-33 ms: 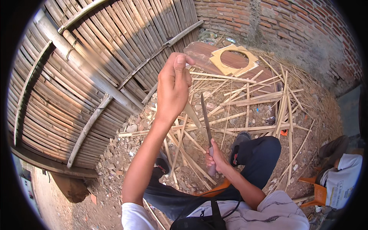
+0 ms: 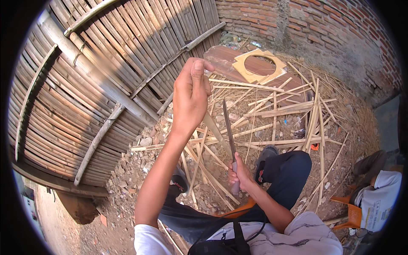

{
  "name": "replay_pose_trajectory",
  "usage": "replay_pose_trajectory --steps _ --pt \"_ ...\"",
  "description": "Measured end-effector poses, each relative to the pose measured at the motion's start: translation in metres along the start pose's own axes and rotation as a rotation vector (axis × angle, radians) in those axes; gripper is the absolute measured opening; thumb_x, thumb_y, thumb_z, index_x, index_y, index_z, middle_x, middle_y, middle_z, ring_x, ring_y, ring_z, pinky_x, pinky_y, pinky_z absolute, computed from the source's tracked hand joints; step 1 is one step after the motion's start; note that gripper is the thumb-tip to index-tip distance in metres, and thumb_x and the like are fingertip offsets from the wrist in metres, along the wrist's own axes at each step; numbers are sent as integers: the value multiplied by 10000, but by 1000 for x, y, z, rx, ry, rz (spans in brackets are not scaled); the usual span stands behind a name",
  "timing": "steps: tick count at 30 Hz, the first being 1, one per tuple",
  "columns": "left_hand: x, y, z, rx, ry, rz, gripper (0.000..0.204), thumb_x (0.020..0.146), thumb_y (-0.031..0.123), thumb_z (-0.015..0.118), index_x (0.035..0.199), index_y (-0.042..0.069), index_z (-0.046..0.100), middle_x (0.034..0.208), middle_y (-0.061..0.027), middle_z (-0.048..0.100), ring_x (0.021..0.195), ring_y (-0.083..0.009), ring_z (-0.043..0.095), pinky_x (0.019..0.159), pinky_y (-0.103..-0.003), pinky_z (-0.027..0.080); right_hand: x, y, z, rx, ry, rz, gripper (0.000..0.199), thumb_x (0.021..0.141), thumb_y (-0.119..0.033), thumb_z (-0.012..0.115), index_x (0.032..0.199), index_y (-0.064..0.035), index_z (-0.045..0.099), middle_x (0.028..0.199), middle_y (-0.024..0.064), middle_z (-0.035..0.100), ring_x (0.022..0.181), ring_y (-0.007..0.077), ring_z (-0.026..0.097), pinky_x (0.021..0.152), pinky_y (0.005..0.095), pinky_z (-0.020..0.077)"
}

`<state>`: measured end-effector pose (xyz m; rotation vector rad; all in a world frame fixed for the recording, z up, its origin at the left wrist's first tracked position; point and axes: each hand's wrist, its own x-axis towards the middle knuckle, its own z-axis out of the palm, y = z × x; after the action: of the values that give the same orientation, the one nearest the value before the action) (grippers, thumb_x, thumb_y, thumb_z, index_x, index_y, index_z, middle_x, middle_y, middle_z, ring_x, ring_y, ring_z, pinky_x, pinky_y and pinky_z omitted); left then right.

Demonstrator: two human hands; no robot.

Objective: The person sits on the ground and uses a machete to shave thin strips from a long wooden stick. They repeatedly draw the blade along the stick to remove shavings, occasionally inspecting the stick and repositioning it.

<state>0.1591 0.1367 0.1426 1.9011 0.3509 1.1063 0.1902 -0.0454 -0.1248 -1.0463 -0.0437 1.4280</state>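
Raised in front of me, my left hand (image 2: 192, 95) is closed around the upper end of a pale bamboo strip (image 2: 217, 132). The strip slants down toward my right hand (image 2: 242, 174), where its lower end meets the blade near the fingers. My right hand grips the grey-brown handle of a long knife (image 2: 228, 127), its narrow dark blade pointing up and away. Whether the right fingers also pinch the strip is hard to make out. Beneath both hands, many split bamboo strips (image 2: 272, 114) lie crisscrossed on the stony ground.
A bamboo slat wall (image 2: 114, 55) rises at the left, and a brick wall (image 2: 314, 29) stands behind. A yellowish board with a round hole (image 2: 278, 68) rests on a brown plank (image 2: 225, 59). Another person (image 2: 382, 197) sits at the right by an orange chair (image 2: 354, 214).
My left hand has shifted very slightly to the left with the bamboo strip. The knife and right hand look almost unchanged.
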Motion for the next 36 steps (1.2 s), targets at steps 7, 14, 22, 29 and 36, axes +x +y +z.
replay_pose_trajectory --steps 7,14,22,29,36 --pt "-1 6 3 -3 -27 -23 415 1128 365 396 994 40 615 583 34 387 550 -66 373 532 -276 341 -4 -15 15 -73 -6 -260 620 1026 -706 341 853 -122 451 515 -33 343 365 91 304 400 273 301" --pt "-1 0 -5 48 33 -37 431 1128 365 394 968 33 618 591 19 402 562 -72 392 539 -289 358 3 -6 -17 -50 -5 77 631 1020 -712 355 832 -117 453 518 -31 342 368 89 302 394 277 303" --pt "-3 5 11 99 86 33 418 1125 359 411 967 27 609 588 13 406 558 -80 393 540 -295 358 11 0 2 -66 -8 25 640 1005 -733 373 821 -123 437 526 -42 320 387 90 296 423 282 312" --pt "-1 0 0 87 97 -11 390 1126 327 417 978 20 606 592 5 412 556 -82 405 538 -300 366 20 2 -2 -118 34 33 607 1036 -659 387 776 -114 448 523 -31 344 373 99 305 377 286 295" --pt "-2 -1 -4 106 96 -7 400 1127 344 410 970 33 607 590 20 411 547 -71 390 524 -289 350 48 35 -31 -205 87 -10 606 1045 -630 396 734 -112 437 525 -25 354 378 104 326 370 299 292"
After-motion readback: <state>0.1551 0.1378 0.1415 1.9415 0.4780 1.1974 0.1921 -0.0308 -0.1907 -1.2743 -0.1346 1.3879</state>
